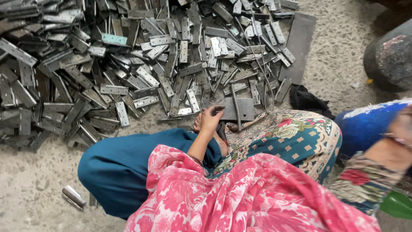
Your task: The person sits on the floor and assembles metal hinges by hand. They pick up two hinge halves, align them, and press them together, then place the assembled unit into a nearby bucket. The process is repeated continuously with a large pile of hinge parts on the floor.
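rough grey concrete floor fills the view, speckled and dusty, and we sit low on it. our left hand reaches forward between our knees, its fingers curled loosely around the near edge of a flat grey rectangular steel plate lying on the floor just ahead of us; the hold looks light, more a resting curl than a firm clamp. a thin dark metal rod stands across that plate, just beside the fingertips. our right hand is at the far right edge, blurred, so we cannot tell whether its fingers are open or closed. around the wrist lie our teal trouser leg, a pink flowered cloth over our lap and a patterned floral fabric over the right knee. beyond the plate spreads a broad heap of grey perforated metal hinge strips, piled every way. a long dark steel slab lies at the heap's right edge, a black rag near it, and a small shiny metal cylinder rests well apart at lower left.
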